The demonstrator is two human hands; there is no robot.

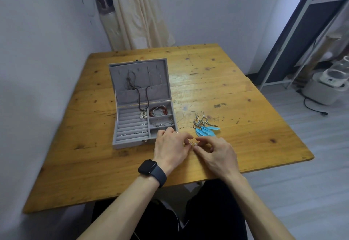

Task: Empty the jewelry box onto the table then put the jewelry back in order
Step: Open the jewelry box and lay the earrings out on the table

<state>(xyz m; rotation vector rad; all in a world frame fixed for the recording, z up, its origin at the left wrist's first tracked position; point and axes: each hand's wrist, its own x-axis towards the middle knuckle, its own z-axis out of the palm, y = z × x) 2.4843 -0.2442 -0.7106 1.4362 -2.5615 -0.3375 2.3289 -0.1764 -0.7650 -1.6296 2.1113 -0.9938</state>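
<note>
Jewelry box (130,144) stands open on the wooden worktop (226,96), lid upright, with a necklace (143,114), bracelets (158,110) and small studs (134,132) in its compartments. Just in front of its right corner, the left hand (170,149) and right hand (215,153) meet with fingers curled, pinching a small pearl piece (195,144) between their tips. Blue feather earrings (204,128) lie on the worktop just right of the box.

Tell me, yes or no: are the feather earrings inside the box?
No, the feather earrings lie on the table, to the right of the box.
</note>
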